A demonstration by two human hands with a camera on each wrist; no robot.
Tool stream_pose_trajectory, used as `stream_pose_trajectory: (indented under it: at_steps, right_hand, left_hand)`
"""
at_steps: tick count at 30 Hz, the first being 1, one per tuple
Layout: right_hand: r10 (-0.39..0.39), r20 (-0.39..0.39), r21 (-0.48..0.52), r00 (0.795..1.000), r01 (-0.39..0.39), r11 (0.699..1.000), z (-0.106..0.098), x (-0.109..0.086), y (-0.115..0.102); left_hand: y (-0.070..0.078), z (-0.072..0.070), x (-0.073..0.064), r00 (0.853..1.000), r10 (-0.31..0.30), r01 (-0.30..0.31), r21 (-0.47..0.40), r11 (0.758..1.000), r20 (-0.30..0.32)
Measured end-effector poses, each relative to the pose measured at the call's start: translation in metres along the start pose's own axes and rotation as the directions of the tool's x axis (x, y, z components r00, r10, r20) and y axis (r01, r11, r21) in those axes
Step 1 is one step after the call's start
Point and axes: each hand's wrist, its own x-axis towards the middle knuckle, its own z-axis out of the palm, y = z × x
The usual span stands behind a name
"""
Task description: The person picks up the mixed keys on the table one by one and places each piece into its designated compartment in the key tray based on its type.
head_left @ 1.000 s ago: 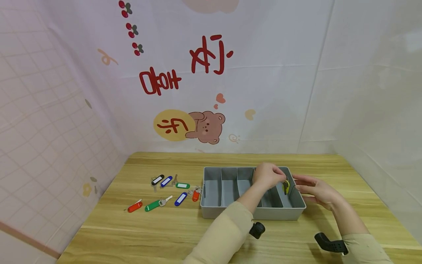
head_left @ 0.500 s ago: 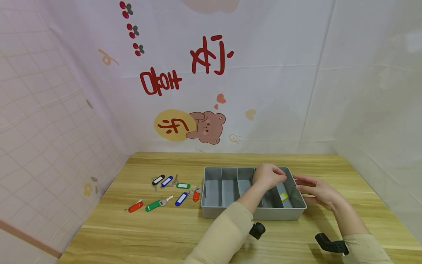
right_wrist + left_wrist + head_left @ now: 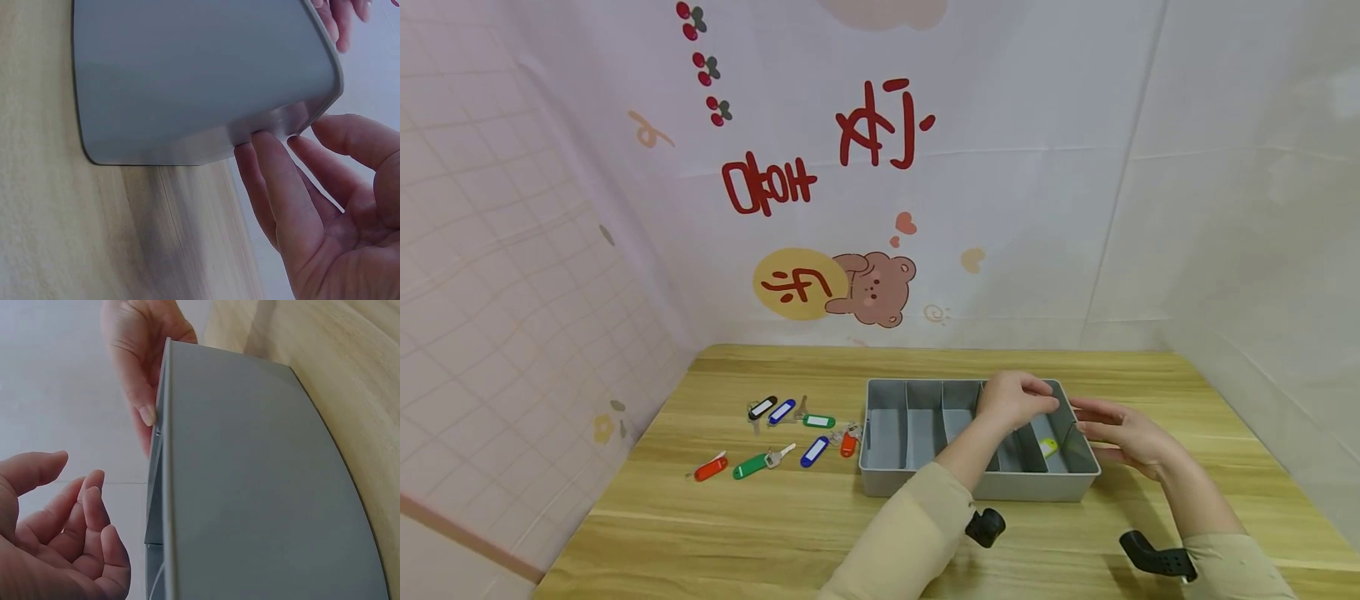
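A grey box (image 3: 970,485) with several compartments stands on the table. My left hand (image 3: 1017,402) hovers over its right part; in the left wrist view the thumb is apart from the bent fingers, with nothing between them. Low in the rightmost compartment lies a yellow-green key tag (image 3: 1048,448); whether it carries a key is hidden. My right hand (image 3: 1123,429) holds the box's right end. In the right wrist view its thumb is at the rim while the fingers (image 3: 281,187) touch the outer wall.
Left of the box lie several tagged keys: black (image 3: 763,407), blue (image 3: 782,411), another blue (image 3: 814,452), green (image 3: 818,421), a second green (image 3: 749,467), red (image 3: 711,468) and orange-red (image 3: 848,445). A printed cloth (image 3: 1030,208) hangs behind the wooden table (image 3: 737,542).
A second ago the yellow key tag hung from my left fingers; by half a second ago it was down in the rightmost compartment. My left fingers have since parted slightly. My right hand has stayed put.
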Motion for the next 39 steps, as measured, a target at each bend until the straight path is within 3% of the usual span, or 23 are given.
stream_pose_trajectory:
  at_steps: [8, 15, 21, 33, 39]
  right_hand:
    - [-0.001, 0.002, 0.005, 1.000, 0.000, 1.000, 0.000, -0.001, 0.001]
    - [0.006, -0.008, 0.020, 1.000, -0.006, 1.000, 0.001, -0.001, 0.002]
    - [0.005, -0.009, 0.025, 1.000, -0.005, 1.000, 0.001, -0.001, 0.002]
    - [0.004, -0.012, 0.048, 1.000, -0.003, 0.999, 0.002, -0.001, 0.002]
    - [0.000, -0.006, 0.062, 1.000, 0.000, 0.998, 0.003, -0.002, 0.001]
  left_hand:
    - [-0.001, -0.007, -0.008, 0.997, 0.054, -0.048, -0.122, 0.991, 0.048]
    - [-0.007, -0.019, -0.020, 0.986, 0.106, -0.094, -0.103, 0.990, 0.125]
    - [-0.013, -0.027, -0.030, 0.980, 0.136, -0.119, -0.124, 0.985, 0.147]
    - [-0.029, -0.047, -0.041, 0.964, 0.235, -0.200, -0.247, 0.948, 0.122]
    - [-0.036, -0.058, -0.046, 0.956, 0.282, -0.259, -0.217, 0.941, 0.084]
